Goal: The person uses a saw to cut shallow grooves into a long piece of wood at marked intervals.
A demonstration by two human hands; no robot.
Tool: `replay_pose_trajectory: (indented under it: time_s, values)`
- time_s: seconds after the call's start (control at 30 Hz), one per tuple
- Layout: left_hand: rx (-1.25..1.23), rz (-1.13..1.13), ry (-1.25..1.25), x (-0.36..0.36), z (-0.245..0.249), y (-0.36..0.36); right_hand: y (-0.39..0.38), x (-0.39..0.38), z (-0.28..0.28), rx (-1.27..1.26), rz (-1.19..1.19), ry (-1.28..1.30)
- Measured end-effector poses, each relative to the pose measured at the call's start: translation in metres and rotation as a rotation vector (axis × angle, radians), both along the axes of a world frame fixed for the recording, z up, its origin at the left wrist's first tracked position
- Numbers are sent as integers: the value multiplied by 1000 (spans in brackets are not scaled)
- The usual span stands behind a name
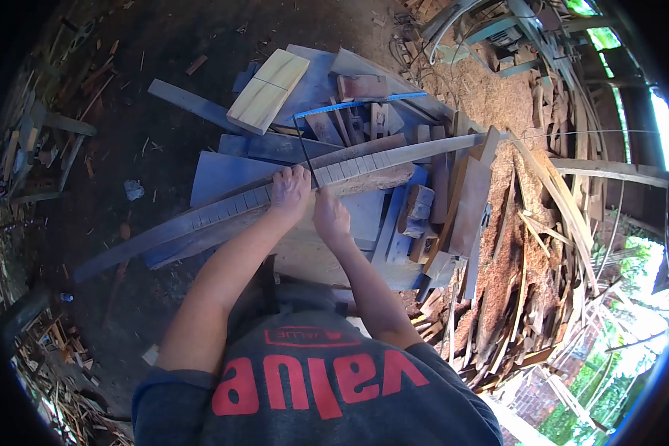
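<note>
A long, slender, slightly curved wooden strip runs slantwise over the work pile, with dark lines spaced across its upper face. My left hand is closed over the strip, its fingers beside a thin dark arm that crosses the wood. This arm meets a long blue arm at a corner, giving the shape of a carpenter's square. Just right of the left hand, my right hand is curled at the strip's near edge, by the dark arm's lower end. What its fingers hold is hidden.
A pale wood block lies on boards at the back. Wooden hand planes and scraps crowd the right side. Sawdust and long offcuts cover the floor to the right; dark ground is on the left.
</note>
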State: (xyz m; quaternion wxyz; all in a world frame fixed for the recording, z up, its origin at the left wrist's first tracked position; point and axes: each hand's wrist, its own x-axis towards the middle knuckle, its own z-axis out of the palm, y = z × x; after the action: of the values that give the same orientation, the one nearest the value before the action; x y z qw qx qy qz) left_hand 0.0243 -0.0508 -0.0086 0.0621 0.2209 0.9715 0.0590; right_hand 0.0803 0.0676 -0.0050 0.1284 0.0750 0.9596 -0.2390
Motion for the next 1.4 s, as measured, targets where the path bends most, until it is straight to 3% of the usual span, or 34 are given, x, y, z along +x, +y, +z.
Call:
replay_pose_trajectory:
  time_s: [0.23,0.43,0.63,0.83,1.03,1.27,1.4]
  values:
    - [33,13,-18,1,5,-2,10,61,21,48,-41,-111]
    - [15,18,-9,1,-2,0,-3,-7,-2,6,7,25]
    - [-2,4,-19,1,6,-1,11,63,20,25,-31,-60]
    - [-7,12,-36,1,2,0,-2,3,-2,-2,-19,20]
    - [2,7,-30,1,3,-1,11,63,15,27,-56,-84]
    - [-21,0,-67,0,2,-2,-5,-3,0,-26,-33,-20]
    - [-9,1,-16,1,4,-1,5,43,16,-22,-62,-90]
